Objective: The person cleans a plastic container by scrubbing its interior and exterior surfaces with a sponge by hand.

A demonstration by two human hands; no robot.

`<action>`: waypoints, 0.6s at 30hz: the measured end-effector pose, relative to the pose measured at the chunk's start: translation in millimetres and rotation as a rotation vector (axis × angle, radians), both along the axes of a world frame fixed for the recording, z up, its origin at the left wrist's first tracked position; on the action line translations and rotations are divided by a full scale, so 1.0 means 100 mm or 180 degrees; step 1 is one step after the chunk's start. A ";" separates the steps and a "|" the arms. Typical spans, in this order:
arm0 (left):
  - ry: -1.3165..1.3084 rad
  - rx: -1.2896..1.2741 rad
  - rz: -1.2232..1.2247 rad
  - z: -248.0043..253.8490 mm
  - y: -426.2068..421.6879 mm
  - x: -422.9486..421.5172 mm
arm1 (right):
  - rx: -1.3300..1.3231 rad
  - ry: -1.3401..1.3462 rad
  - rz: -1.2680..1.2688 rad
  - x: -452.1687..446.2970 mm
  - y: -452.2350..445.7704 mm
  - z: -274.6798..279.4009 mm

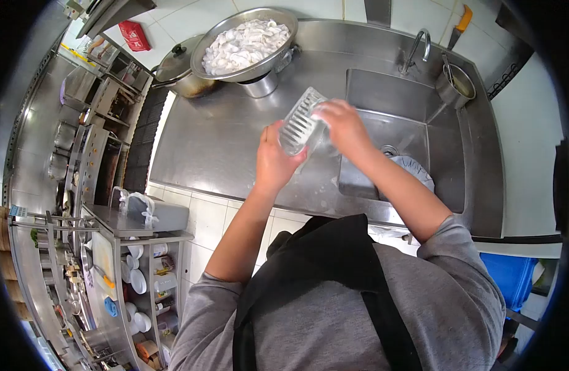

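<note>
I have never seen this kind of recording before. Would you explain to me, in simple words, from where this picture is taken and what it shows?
There is no machine here: a camera worn on the person's head looks down at two bare hands. The left hand and right hand hold a clear ribbed container over a steel counter. Behind it, a metal bowl heaped with whitish pieces sits above a steel container, beside a lidded pot. To the right is a sink with a faucet.
</note>
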State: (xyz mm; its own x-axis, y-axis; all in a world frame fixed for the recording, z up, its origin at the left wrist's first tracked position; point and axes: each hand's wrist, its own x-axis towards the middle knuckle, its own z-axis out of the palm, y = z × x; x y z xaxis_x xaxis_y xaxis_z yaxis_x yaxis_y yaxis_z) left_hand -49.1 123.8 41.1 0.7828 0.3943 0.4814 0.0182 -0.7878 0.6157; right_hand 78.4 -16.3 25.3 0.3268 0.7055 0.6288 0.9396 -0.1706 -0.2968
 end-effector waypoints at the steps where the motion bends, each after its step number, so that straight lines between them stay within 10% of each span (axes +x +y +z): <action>1: -0.0007 -0.0043 0.0019 0.00 0.00 0.00 | 0.0086 0.0022 -0.0137 0.04 0.00 -0.01; 18: -0.0100 0.0123 0.0003 -0.06 0.04 0.02 | 0.0538 0.0247 -0.0192 -0.19 -0.10 -0.20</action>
